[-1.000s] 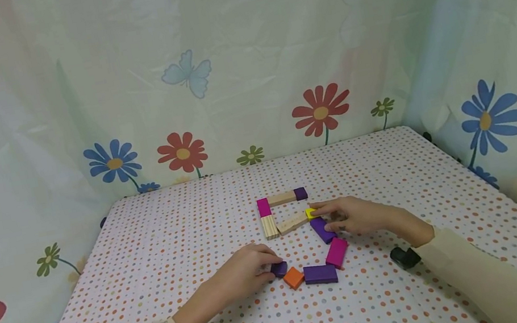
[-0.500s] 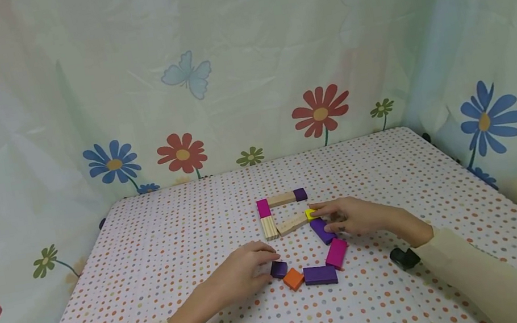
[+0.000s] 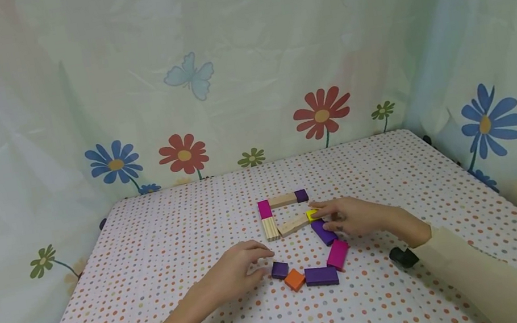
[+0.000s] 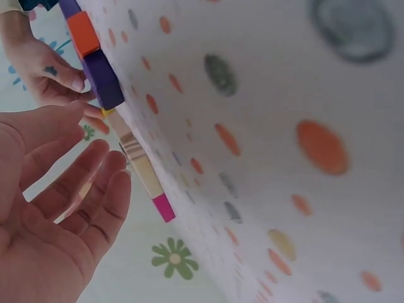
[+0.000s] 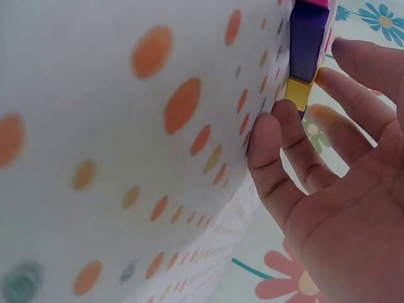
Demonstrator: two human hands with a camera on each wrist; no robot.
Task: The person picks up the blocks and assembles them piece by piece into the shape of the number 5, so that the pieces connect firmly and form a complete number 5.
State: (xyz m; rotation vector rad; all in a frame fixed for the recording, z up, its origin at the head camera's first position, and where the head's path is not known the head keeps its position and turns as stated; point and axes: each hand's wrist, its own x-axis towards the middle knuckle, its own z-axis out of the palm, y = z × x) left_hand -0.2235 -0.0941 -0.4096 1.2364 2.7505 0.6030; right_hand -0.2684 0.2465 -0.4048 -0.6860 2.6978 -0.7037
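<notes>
My left hand (image 3: 236, 272), fingers relaxed and apart, hovers just left of a small dark purple block (image 3: 280, 269) and holds nothing. Beside that block an orange block (image 3: 294, 280) lies turned on its corner, then a long purple block (image 3: 321, 275) and a magenta block (image 3: 338, 255). My right hand (image 3: 359, 216) has its fingertips at a yellow block (image 3: 313, 215), and its thumb is near a slanted purple block (image 3: 324, 232). In the right wrist view, fingers touch the yellow block (image 5: 298, 93) without curling round it.
A plain wooden block (image 3: 293, 226) runs left from the yellow one to striped wood (image 3: 270, 228). Behind stand a magenta block (image 3: 264, 209), another plain block (image 3: 282, 200) and a dark purple one (image 3: 301, 195). A dotted cloth (image 3: 172, 229) covers the table; a flowered curtain surrounds it.
My left hand has let go of the small dark purple block and drawn back a little to the left, its fingers spreading. The right hand stays at the yellow block.
</notes>
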